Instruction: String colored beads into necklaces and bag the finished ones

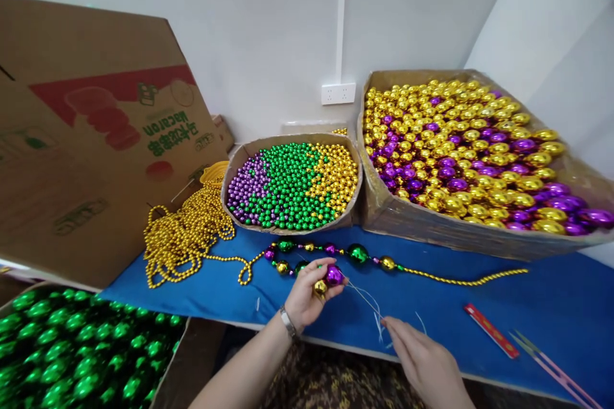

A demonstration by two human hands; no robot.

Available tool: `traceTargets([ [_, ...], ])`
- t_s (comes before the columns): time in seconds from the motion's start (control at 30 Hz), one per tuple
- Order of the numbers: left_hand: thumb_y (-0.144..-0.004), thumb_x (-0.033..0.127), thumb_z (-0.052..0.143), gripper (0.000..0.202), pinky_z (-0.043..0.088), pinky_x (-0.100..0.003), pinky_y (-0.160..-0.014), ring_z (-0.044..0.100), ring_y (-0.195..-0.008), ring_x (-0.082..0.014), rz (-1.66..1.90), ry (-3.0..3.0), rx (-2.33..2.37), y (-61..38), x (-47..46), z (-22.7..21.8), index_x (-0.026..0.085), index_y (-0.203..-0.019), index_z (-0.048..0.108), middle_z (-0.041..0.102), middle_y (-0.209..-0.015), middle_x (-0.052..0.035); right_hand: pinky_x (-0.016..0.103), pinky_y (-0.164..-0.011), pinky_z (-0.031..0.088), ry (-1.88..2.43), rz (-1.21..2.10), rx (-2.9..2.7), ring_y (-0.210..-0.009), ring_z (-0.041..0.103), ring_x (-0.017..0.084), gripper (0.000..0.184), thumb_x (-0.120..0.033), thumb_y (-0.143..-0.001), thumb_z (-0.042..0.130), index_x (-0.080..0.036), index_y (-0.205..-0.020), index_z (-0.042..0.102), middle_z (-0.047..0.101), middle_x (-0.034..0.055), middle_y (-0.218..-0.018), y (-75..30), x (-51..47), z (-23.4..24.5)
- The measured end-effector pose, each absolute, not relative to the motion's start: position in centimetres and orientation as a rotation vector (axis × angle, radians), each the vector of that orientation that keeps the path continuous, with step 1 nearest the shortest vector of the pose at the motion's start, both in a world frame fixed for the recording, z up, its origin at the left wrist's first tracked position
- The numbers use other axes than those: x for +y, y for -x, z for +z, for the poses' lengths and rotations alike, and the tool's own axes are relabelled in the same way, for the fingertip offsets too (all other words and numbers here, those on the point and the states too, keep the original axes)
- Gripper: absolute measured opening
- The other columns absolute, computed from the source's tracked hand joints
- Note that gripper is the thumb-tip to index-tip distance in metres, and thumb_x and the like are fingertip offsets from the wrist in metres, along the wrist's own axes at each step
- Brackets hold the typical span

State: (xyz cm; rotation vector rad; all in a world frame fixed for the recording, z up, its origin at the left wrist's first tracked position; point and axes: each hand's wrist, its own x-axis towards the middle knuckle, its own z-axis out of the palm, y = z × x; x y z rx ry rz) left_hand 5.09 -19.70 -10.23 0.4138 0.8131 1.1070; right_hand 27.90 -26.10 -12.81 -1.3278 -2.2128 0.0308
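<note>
My left hand [307,297] pinches the end of a bead string [357,254], with a large purple bead [334,275] and a small gold bead [320,288] at its fingertips. A thin white thread [367,299] runs from those beads to my right hand [422,361], which grips it near the table's front edge. The string carries green, gold and purple beads and lies on the blue table [551,300], trailing into a fine gold chain [465,280] to the right.
A pile of gold bead chain [185,233] lies left. Behind stand a small box of purple, green and gold beads [292,185] and a large box of gold and purple balls [460,147]. A box of green balls [71,351] sits lower left. A red ruler [490,330] lies right.
</note>
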Motion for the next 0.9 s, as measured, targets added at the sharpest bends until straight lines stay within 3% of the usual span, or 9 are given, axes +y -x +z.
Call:
traceTargets([
  [0.23,-0.075,0.025,0.067,0.026,0.054,-0.032,-0.07,0.067,-0.086,-0.0256,1.009,-0.451,0.704,-5.1,-19.9,-9.9,0.015,-0.098,0.061,0.063,-0.111,-0.0134,0.019,-0.056,0.055,1.333,0.025,-2.225,-0.073,0.071,0.015,0.036,-0.026,-0.093,0.031,-0.022,-0.098,0.067,0.074,0.0029,-0.085,-28.1,-26.1,-12.9],
  [0.33,-0.074,0.024,0.068,0.03,0.054,-0.031,-0.067,0.067,-0.085,-0.0249,0.989,-0.453,0.729,-5.3,-20.1,-10.1,0.016,-0.102,0.06,0.063,-0.11,-0.0131,0.019,-0.056,0.055,1.346,-0.002,-2.224,-0.073,0.071,0.015,0.036,-0.026,-0.094,0.031,-0.021,-0.098,0.067,0.074,0.0028,-0.086,-28.0,-26.0,-12.8],
  [0.53,-0.071,0.019,0.07,0.031,0.053,-0.032,-0.074,0.066,-0.086,-0.0216,1.055,-0.398,0.754,-5.4,-19.9,-10.4,0.014,-0.1,0.062,0.066,-0.091,-0.0088,0.02,-0.057,0.055,1.317,0.053,-2.17,-0.075,0.071,0.016,0.034,-0.027,-0.093,0.033,-0.022,-0.099,0.066,0.074,0.0028,-0.087,-27.8,-26.3,-12.5],
  [0.77,-0.073,0.027,0.069,0.024,0.049,-0.042,-0.086,0.065,-0.087,-0.0229,1.205,-0.367,0.719,-5.9,-19.7,-10.0,0.014,-0.092,0.065,0.065,-0.099,-0.0098,0.018,-0.063,0.055,1.249,0.294,-2.175,-0.077,0.071,0.015,0.03,-0.025,-0.093,0.036,-0.022,-0.101,0.065,0.074,0.0039,-0.089,-26.7,-27.8,-12.2],
  [0.9,-0.068,0.026,0.074,0.024,0.049,-0.041,-0.084,0.065,-0.084,-0.0219,1.273,-0.385,0.766,-6.2,-19.9,-9.7,0.014,-0.087,0.065,0.066,-0.097,-0.0082,0.017,-0.06,0.054,1.25,0.383,-2.17,-0.074,0.071,0.014,0.031,-0.024,-0.094,0.034,-0.022,-0.104,0.063,0.074,0.0047,-0.087,-26.1,-28.1,-12.1],
])
